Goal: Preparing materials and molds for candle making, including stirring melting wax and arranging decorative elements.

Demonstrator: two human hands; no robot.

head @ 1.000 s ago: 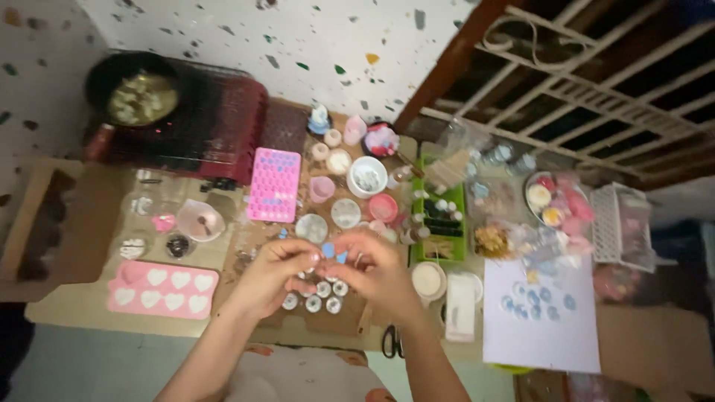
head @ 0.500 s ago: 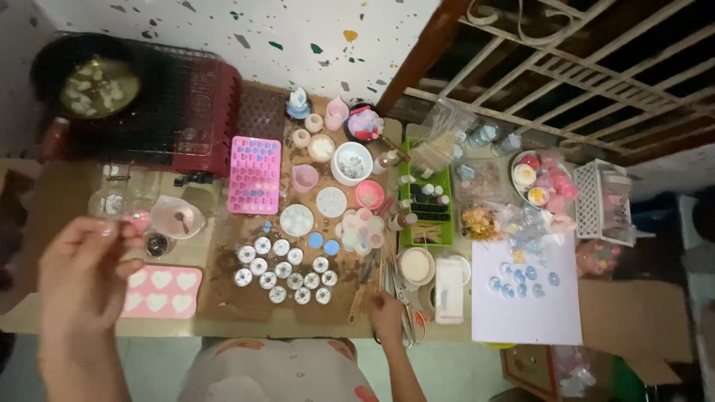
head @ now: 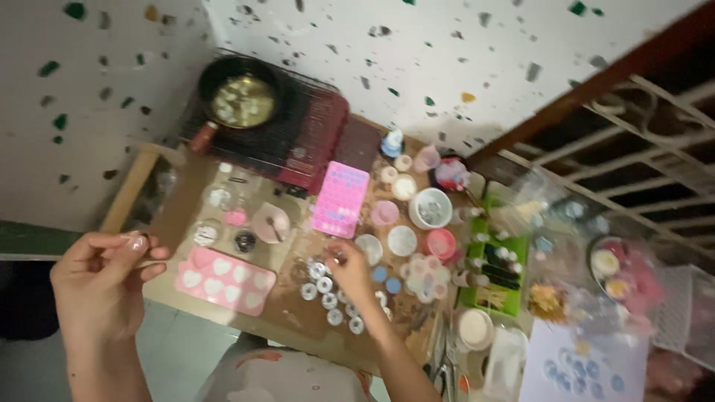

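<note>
My left hand [head: 104, 286] is raised at the left, off the table's near edge, with thumb and forefinger pinched together; anything between them is too small to make out. My right hand [head: 350, 269] reaches over a cluster of small round metal cups [head: 328, 298] on the brown table [head: 298, 324]. Its fingertips are bunched at the cup at the far end of the cluster, and the blur hides whether they grip it. A pink heart mould [head: 223, 279] lies left of the cups. Two blue discs [head: 387, 279] lie just right of my hand.
A red portable stove [head: 313, 141] with a black pan [head: 242, 100] stands at the back left. Around it are a pink small-cell mould [head: 340, 199], a white bowl [head: 430, 208], several small cups, a green tray [head: 495, 279] of bottles, and white paper [head: 585, 365] with blue discs.
My hands parted from above the cups. The left swung out to the left and stayed raised. The right dropped to the near edge, then reached back over the cups. The view tilted.
</note>
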